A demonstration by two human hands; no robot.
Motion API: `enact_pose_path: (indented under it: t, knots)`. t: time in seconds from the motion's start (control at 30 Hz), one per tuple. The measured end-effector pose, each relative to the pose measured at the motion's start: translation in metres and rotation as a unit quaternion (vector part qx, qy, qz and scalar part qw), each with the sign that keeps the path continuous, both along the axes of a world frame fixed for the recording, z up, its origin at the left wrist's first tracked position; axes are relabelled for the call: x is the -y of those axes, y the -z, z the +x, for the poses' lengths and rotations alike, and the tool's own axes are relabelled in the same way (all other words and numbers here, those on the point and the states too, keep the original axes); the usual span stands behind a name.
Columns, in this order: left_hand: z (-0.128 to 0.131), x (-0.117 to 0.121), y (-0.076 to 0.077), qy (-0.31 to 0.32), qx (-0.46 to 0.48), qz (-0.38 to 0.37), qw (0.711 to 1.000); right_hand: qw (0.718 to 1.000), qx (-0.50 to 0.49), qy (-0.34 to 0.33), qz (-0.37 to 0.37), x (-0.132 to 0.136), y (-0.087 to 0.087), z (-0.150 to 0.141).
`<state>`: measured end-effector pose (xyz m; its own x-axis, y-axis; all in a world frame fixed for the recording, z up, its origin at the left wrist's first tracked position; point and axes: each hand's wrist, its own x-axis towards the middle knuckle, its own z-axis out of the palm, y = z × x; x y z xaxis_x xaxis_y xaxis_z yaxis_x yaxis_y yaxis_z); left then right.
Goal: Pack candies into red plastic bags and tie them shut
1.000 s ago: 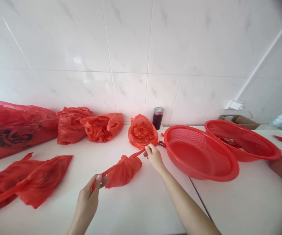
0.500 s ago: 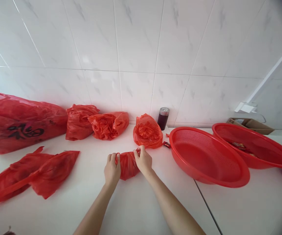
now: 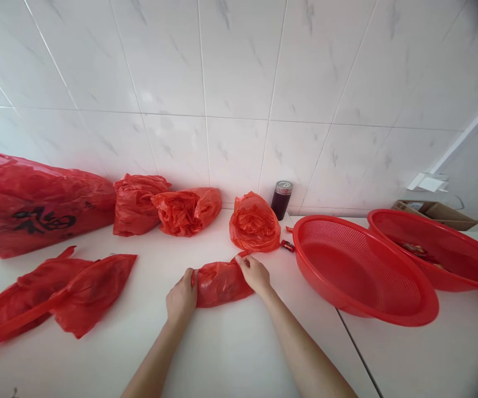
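Observation:
A small red plastic bag [image 3: 222,286] with something bulky inside lies on the white table between my hands. My left hand [image 3: 182,294] grips its left end, fingers curled over the edge. At the upper right corner, my right hand [image 3: 254,273] pinches the plastic between thumb and fingers. Just behind sits a round, crumpled red bag bundle [image 3: 255,224], apart from my hands. The contents of the held bag are hidden by the plastic.
Red bags [image 3: 85,293] lie at the left, before a large red bag [image 3: 43,204] with black writing. Two crumpled bags [image 3: 141,204] rest by the tiled wall. A dark flask [image 3: 281,200], small red packet [image 3: 287,246], red basket [image 3: 367,271] and second basket [image 3: 450,249] stand rightward.
My hands have moved apart, and the bag between them is stretched wider and looks longer. The view has shifted slightly.

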<state>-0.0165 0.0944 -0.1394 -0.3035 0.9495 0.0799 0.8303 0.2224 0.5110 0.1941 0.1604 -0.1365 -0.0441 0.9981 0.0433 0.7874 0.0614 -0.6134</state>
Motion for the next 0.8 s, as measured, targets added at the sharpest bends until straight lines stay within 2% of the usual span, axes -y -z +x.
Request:
enact_pose_path:
  t: [0.2, 0.33, 0.43, 0.53, 0.6, 0.73, 0.8]
  knots:
    - [0.015, 0.023, -0.002, 0.04, 0.028, 0.024, 0.998, 0.997, -0.002, 0.025, -0.071, -0.033, -0.009, -0.024]
    - [0.022, 0.056, 0.0, 0.118, 0.092, 0.085, 0.985, 0.996, -0.037, 0.002, -0.085, -0.047, -0.011, -0.046]
    - [0.022, 0.086, -0.002, 0.148, 0.139, 0.125, 0.971, 0.993, -0.086, 0.028, -0.076, -0.05, -0.011, -0.055]
    - [0.021, 0.109, -0.009, 0.136, 0.167, 0.134, 0.967, 0.984, -0.154, 0.052, -0.068, -0.052, -0.011, -0.061]
    - [0.018, 0.115, -0.014, 0.111, 0.183, 0.118, 0.97, 0.973, -0.215, 0.052, -0.068, -0.053, -0.012, -0.064]
    - [0.004, 0.111, -0.019, 0.047, 0.215, 0.059, 0.974, 0.926, -0.365, 0.037, -0.085, -0.051, -0.03, -0.06]
    - [-0.001, 0.104, -0.024, -0.003, 0.207, 0.099, 0.973, 0.897, -0.433, 0.01, -0.091, -0.045, -0.045, -0.057]
